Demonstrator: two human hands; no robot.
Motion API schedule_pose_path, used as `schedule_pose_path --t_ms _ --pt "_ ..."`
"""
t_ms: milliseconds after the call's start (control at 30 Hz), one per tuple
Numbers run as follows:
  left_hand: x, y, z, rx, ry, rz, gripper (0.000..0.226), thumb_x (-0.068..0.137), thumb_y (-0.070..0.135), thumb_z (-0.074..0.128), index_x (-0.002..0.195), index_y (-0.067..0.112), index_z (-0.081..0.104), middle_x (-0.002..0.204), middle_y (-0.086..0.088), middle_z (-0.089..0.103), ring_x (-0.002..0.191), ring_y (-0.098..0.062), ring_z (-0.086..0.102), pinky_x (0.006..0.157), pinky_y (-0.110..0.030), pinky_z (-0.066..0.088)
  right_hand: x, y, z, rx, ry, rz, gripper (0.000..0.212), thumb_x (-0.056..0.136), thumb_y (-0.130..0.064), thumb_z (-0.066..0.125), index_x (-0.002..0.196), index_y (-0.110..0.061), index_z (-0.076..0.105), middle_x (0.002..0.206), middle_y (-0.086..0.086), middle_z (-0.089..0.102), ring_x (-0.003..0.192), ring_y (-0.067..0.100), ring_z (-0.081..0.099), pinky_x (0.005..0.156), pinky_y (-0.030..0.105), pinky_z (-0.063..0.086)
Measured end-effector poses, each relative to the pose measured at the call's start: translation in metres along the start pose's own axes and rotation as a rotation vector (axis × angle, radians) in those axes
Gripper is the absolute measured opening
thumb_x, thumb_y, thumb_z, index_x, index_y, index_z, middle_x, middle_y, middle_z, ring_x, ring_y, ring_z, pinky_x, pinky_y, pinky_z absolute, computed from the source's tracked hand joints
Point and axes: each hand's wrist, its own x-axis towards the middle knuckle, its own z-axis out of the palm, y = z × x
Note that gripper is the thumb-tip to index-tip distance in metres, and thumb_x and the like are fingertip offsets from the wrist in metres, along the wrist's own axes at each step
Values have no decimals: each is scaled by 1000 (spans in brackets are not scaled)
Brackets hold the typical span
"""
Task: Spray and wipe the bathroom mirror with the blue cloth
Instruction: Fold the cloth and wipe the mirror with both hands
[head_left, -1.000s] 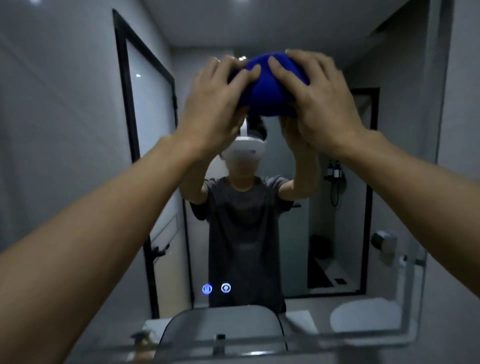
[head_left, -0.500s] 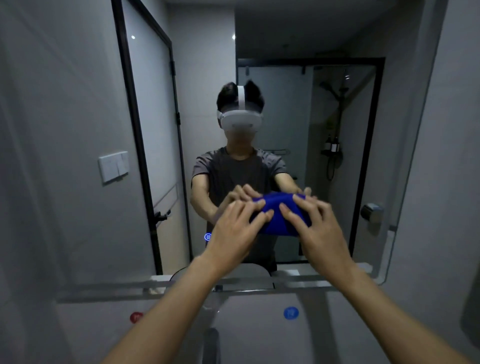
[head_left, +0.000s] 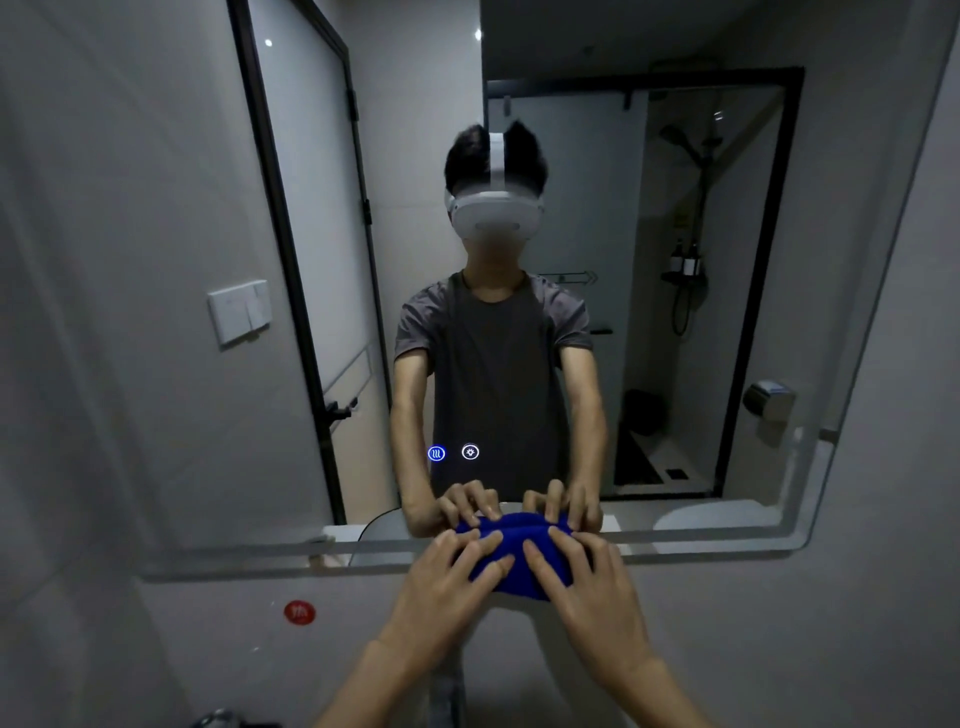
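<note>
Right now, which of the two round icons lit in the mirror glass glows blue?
The left icon, with wavy lines inside, glows blue. The icon beside it on the right is white. Both sit just above the blue cloth that both hands press on the mirror.

head: worn on head | faces mirror (head_left: 675, 312) straight on, tilted slightly down | close range

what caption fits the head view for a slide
Both hands press the blue cloth against the mirror's bottom edge.
</note>
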Motion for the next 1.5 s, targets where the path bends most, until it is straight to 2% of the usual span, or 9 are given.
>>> schedule_pose_path --t_ms 267,400,500,633,833,1000,1133,1200,1500 --pt "-24 -34 -29 -13 -93 -50 63 64 22 89 120 17 59 132 -7 58 114 -22 51 85 -37 58 28 -37 -6 12 74 -74 85 58 -33 92 132 -19 53 125 12 49 107 31 51 80 43 58" --pt "-12 -54 -48 17 18 -78 38 86 16 65 124 13 62 131 -12 64 115 -28 57 91 -43 55 56 -45 -19 -35 213 -83 63 75 -28 75 134 -17 56 125 15 50 107 33 51 78 43 56" --pt "12 -71 -68 32 82 -92 34 89 13 63 123 10 67 133 -12 63 114 -31 60 98 -42 48 86 -43 -44 -100 295 -81 43 91 -21 55 133 -16 61 123 19 57 102 35 55 77 43 52" --pt "61 -92 -105 62 131 -82 43 84 8 63 127 8 63 138 -13 59 121 -32 54 103 -42 42 134 -32 -91 -153 337 -53 47 90 -14 54 137 -15 56 127 21 59 102 38 56 79 45 48" --pt "136 -114 -153 104 169 -85 59 75 2 76 132 6 59 142 -15 55 124 -34 52 103 -44 43 197 -8 -157 -222 385 -46 59 82 -13 67 140 -13 52 141 17 51 123 41 48 90 50 47" --pt "201 -135 -194 158 241 -80 59 75 4 76 132 6 57 139 -14 56 120 -32 52 100 -39 39 255 14 -209 -349 462 -28 64 78 -24 76 137 -16 54 133 11 56 116 37 46 85 44 41" --pt "254 -154 -230 194 291 -111 57 81 10 72 135 10 53 139 -13 55 122 -31 50 100 -41 41 306 31 -255 -373 510 -45 62 81 -32 66 140 -15 52 129 12 58 113 38 51 84 45 45" --pt "279 -163 -248 200 320 -131 54 85 13 68 137 11 51 142 -12 54 124 -31 49 101 -43 41 332 39 -277 -405 533 -40 64 84 -31 71 142 -16 49 130 12 58 112 37 52 85 45 46" --pt "377 -200 -312 270 417 -185 52 93 11 61 142 15 43 144 -10 50 133 -30 43 108 -45 37 428 53 -349 -383 617 -4 63 95 -26 62 150 -21 32 145 9 45 130 32 42 99 45 43"
